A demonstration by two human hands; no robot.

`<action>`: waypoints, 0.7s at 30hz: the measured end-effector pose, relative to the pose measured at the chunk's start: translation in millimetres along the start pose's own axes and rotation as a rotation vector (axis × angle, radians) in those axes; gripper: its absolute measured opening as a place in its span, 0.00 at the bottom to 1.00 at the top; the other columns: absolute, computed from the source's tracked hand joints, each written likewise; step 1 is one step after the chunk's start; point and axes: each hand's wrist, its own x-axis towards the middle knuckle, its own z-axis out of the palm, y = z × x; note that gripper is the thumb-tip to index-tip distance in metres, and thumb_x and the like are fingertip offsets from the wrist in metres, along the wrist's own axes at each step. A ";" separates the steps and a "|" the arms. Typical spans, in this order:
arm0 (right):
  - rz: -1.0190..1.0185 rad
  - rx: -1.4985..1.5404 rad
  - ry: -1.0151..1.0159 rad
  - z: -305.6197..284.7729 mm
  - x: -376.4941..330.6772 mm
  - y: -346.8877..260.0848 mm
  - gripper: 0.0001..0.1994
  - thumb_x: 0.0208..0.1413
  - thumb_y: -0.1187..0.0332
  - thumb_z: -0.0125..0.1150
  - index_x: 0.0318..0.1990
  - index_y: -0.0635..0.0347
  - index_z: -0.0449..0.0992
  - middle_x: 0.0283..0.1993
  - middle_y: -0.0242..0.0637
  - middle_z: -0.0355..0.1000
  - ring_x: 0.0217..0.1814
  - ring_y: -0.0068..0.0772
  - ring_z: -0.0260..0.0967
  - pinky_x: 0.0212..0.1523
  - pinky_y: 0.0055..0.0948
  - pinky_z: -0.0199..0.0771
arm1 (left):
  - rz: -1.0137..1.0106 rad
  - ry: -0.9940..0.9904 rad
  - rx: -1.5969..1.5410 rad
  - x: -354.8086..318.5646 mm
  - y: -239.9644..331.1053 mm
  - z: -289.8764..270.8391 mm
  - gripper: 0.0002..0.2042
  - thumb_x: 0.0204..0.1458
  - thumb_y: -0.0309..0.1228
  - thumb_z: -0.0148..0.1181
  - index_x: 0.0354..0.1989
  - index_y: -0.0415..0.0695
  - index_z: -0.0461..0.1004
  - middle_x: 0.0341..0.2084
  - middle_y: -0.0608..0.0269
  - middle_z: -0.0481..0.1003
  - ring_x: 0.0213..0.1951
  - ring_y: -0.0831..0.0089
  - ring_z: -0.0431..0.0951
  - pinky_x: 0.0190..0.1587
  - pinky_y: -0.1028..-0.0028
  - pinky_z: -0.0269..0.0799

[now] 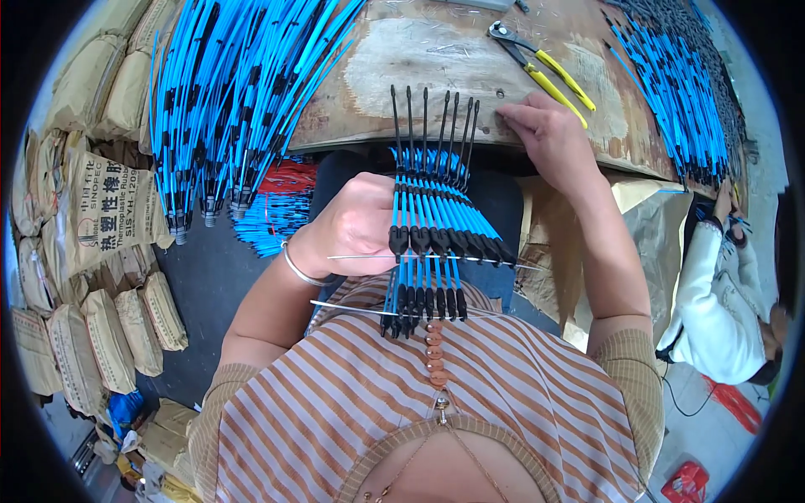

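Observation:
My left hand [356, 222] is closed round a fan of thin blue rods [436, 201] with black joints and black tips, held upright in front of my chest. Two thin metal wires [352, 308] run crosswise through the black joints of this fan. At the table's near edge my right hand [545, 134] has thumb and forefinger drawn together on the wooden top; whatever is between them is too small to make out. Pliers with yellow handles [549, 75] lie just beyond that hand. Small thin metal pins [428, 38] are scattered over the worn tabletop [386, 75].
A large bundle of blue rods [243, 92] hangs over the table's left edge; another pile of blue rods [671, 101] lies at the right. Paper sacks [101, 335] are stacked at left. A person in a white top [721, 302] works at far right.

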 end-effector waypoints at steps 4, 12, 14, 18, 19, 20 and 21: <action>-0.051 0.070 0.003 5.9 9.0 5.4 0.07 0.50 0.72 0.58 0.37 0.56 0.78 0.28 0.39 0.70 0.31 0.42 0.68 0.33 0.32 0.69 | -0.031 0.059 -0.015 -2.3 -2.5 5.8 0.12 0.41 0.31 0.60 0.35 0.40 0.76 0.34 0.51 0.76 0.31 0.55 0.77 0.33 0.67 0.72; -0.107 0.039 -0.034 6.3 24.9 3.9 0.07 0.50 0.73 0.58 0.37 0.57 0.78 0.30 0.39 0.70 0.33 0.42 0.69 0.35 0.32 0.69 | -0.039 0.050 0.053 -4.3 -5.1 2.4 0.10 0.40 0.29 0.60 0.33 0.40 0.76 0.31 0.56 0.77 0.29 0.57 0.77 0.31 0.68 0.72; -0.120 0.005 -0.051 5.4 27.2 2.2 0.07 0.50 0.72 0.58 0.37 0.57 0.78 0.30 0.39 0.71 0.33 0.42 0.69 0.35 0.32 0.69 | -0.045 0.048 0.038 -2.7 -3.4 0.9 0.10 0.40 0.28 0.61 0.33 0.41 0.76 0.30 0.56 0.77 0.28 0.58 0.77 0.31 0.69 0.72; -0.119 -0.001 -0.063 6.1 27.7 -1.7 0.07 0.50 0.73 0.58 0.36 0.58 0.78 0.30 0.39 0.71 0.34 0.42 0.69 0.35 0.33 0.69 | -0.056 0.103 0.032 0.4 -0.3 2.1 0.09 0.40 0.27 0.61 0.32 0.40 0.76 0.30 0.56 0.77 0.28 0.58 0.77 0.30 0.68 0.72; -0.115 0.005 -0.065 6.2 27.5 -2.5 0.07 0.50 0.73 0.58 0.36 0.58 0.78 0.30 0.39 0.71 0.34 0.42 0.70 0.35 0.33 0.69 | -0.057 0.095 0.012 -0.1 -1.2 1.5 0.09 0.40 0.27 0.61 0.32 0.40 0.76 0.30 0.57 0.77 0.27 0.58 0.77 0.30 0.69 0.72; -0.116 0.006 -0.066 6.7 28.0 -2.1 0.07 0.50 0.73 0.58 0.36 0.58 0.78 0.30 0.39 0.71 0.34 0.42 0.70 0.35 0.33 0.69 | -0.059 0.088 -0.009 -0.6 -2.2 1.0 0.10 0.40 0.26 0.62 0.32 0.40 0.76 0.29 0.57 0.77 0.27 0.59 0.77 0.30 0.69 0.72; -0.124 0.010 -0.063 7.5 29.1 -0.6 0.07 0.50 0.73 0.58 0.36 0.59 0.78 0.30 0.39 0.71 0.34 0.42 0.70 0.35 0.33 0.69 | -0.060 0.080 -0.029 -1.1 -2.5 0.7 0.10 0.40 0.26 0.62 0.33 0.40 0.76 0.29 0.57 0.77 0.27 0.59 0.77 0.29 0.69 0.72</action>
